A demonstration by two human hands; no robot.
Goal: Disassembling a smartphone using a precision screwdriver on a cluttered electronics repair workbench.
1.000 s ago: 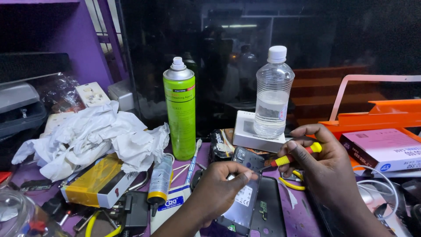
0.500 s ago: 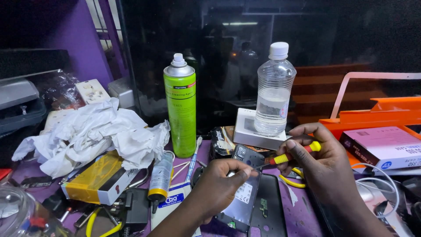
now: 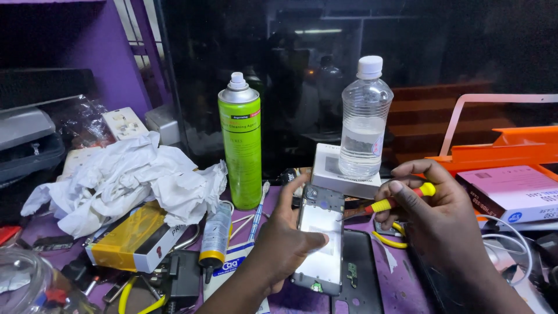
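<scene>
1. Left hand (image 3: 285, 244) fingers clamped on an opened phone (image 3: 319, 239): thumb across the bare silver mid-plate, other fingers wrapped along its left edge. Phone tilted up off the worktop (image 3: 401, 279), camera end away from the person.
2. Right hand (image 3: 444, 218) fingers pinched on a small screwdriver (image 3: 390, 203) with a yellow handle and red collar. The tip points left, at the phone's upper right edge; cannot tell whether it touches.
3. The phone sits near the front edge of the purple worktop, about the middle. A dark phone back cover (image 3: 357, 273) lies flat just beside it on the right, partly under it.
4. Yellow-handled pliers (image 3: 390, 238) lie under the right hand, mostly hidden.
5. Behind the phone: a white box (image 3: 340, 174) with a clear plastic bottle (image 3: 364, 119) standing upright on it, white cap on, part full of clear liquid.
6. Left of the box, a green spray can (image 3: 239, 145) stands upright, with a small silver tube (image 3: 216, 235) lying in front of it.
7. Toward the left edge: a heap of crumpled white tissue (image 3: 125, 180), a yellow-and-white box (image 3: 131, 241) partly under it.
8. Right edge: an orange tray (image 3: 500, 154) and a pink-and-white box (image 3: 511, 192).
</scene>
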